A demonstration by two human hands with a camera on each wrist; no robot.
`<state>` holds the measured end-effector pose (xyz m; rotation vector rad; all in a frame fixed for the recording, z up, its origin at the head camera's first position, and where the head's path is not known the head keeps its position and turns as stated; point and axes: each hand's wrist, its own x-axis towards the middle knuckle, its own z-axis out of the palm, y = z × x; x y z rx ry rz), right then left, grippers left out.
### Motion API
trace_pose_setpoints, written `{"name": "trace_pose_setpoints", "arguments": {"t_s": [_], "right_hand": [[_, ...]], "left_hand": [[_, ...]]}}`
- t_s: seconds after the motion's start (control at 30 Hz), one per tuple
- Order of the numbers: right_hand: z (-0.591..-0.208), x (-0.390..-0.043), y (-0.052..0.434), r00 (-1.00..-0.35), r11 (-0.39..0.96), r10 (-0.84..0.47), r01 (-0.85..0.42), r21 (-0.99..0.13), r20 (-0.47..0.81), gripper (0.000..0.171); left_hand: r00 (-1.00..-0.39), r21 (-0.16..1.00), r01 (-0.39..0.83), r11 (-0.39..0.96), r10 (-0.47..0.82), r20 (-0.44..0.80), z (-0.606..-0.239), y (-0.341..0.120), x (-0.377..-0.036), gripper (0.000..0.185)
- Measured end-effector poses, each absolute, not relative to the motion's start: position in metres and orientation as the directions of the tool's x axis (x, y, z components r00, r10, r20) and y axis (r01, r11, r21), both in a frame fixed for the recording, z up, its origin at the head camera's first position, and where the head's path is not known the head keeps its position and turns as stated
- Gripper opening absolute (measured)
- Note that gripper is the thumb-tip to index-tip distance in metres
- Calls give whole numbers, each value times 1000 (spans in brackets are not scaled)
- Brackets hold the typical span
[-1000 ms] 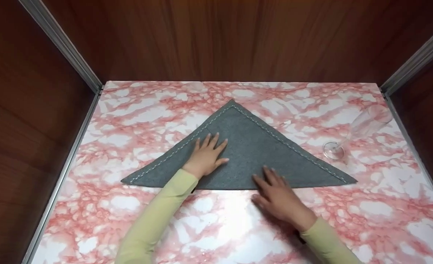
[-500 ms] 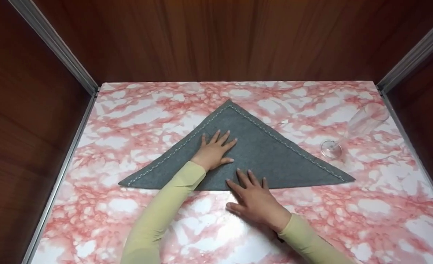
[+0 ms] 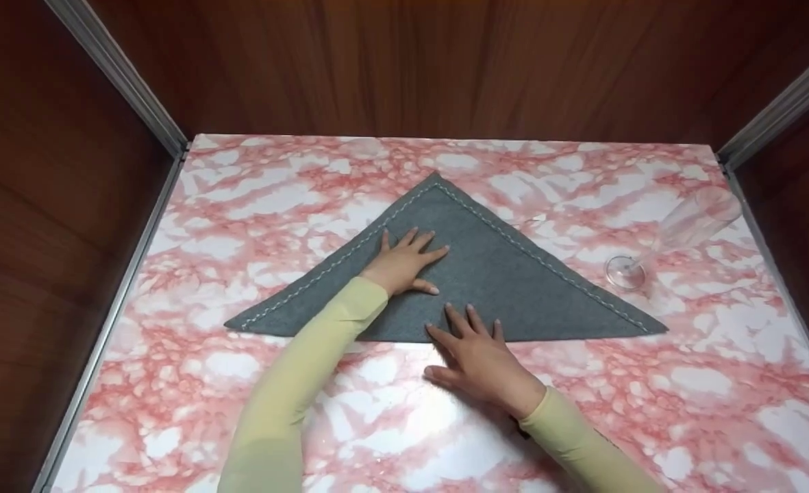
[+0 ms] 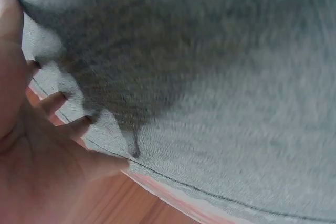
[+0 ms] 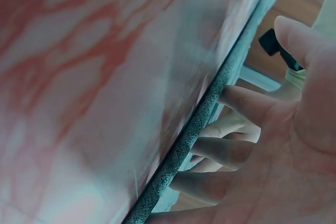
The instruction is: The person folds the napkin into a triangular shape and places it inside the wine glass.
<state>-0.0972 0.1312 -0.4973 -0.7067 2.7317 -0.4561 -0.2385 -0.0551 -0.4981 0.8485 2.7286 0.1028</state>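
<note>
A grey felt cloth (image 3: 507,281) with white stitching lies folded into a flat triangle on the pink marbled table (image 3: 685,383). My left hand (image 3: 404,262) lies flat on its left half with fingers spread, and the cloth (image 4: 220,66) fills the left wrist view beside the fingers (image 4: 58,103). My right hand (image 3: 476,352) rests flat at the folded near edge, fingertips on the cloth and palm on the table. The right wrist view shows that folded edge (image 5: 210,114) side-on with fingers (image 5: 226,150) over it.
A clear stemmed glass (image 3: 671,236) lies on its side at the table's right, close to the cloth's right corner. Dark wooden walls with metal rails (image 3: 120,75) close in the table at the back, left and right.
My right hand has slid left along the cloth's near edge, from right of centre to the middle. The left hand has shifted slightly right and further up the cloth.
</note>
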Motion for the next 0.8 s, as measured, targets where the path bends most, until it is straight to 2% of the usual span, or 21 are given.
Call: {"name": "trace_pose_setpoints", "arguments": {"t_s": [0.4, 0.8], "right_hand": [[-499, -100, 132, -840, 822, -518, -437, -365, -161, 74], [-494, -110, 138, -818, 801, -555, -478, -360, -151, 72]], "left_hand": [[-757, 202, 578, 791, 612, -229, -500, -59, -243, 83], [-750, 250, 539, 804, 594, -293, -489, -71, -246, 87]]}}
